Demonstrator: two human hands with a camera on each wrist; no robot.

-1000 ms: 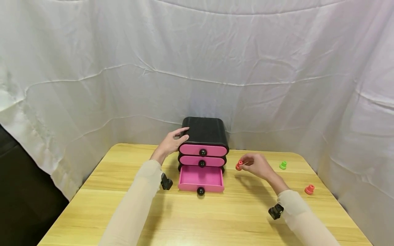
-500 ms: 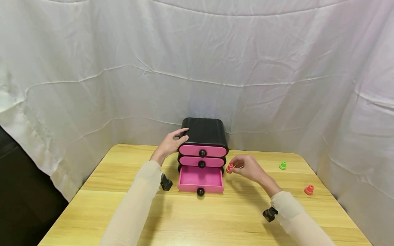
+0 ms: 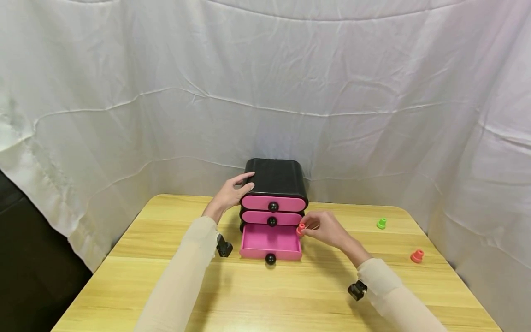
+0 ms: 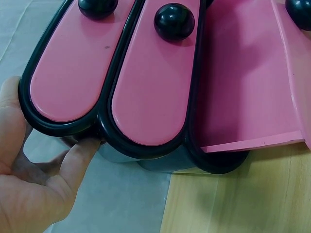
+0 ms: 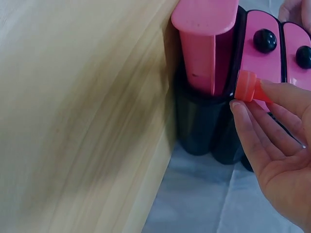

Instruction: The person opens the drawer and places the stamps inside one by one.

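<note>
Head camera showed a small black chest (image 3: pixel 275 177) with three pink drawers standing at the back of the wooden worktop (image 3: pixel 257 295). The bottom drawer (image 3: pixel 271 240) was pulled out, and the two drawers above it were pushed in. Each drawer had a round black knob. The left hand (image 3: pixel 230 193) rested on the top left corner of the chest, with its fingers lying fairly straight along the edge and the thumb at the side. In the left wrist view, that hand (image 4: pixel 29 184) touched the rounded black side of the chest (image 4: pixel 146 160), loose, with nothing in its grip. The right hand (image 3: pixel 327 228) pinched a little red peg (image 3: pixel 300 228) between thumb and fingertips. The peg hung just at the right edge of the open drawer, close to its side wall. The right wrist view showed the red peg (image 5: pixel 247 86) held in the fingertips (image 5: pixel 243 116) right beside the drawer's pink wall (image 5: pixel 199 58). A green peg (image 3: pixel 381 223) and another red peg (image 3: pixel 416 256) sat on the worktop, well off to the right.
</note>
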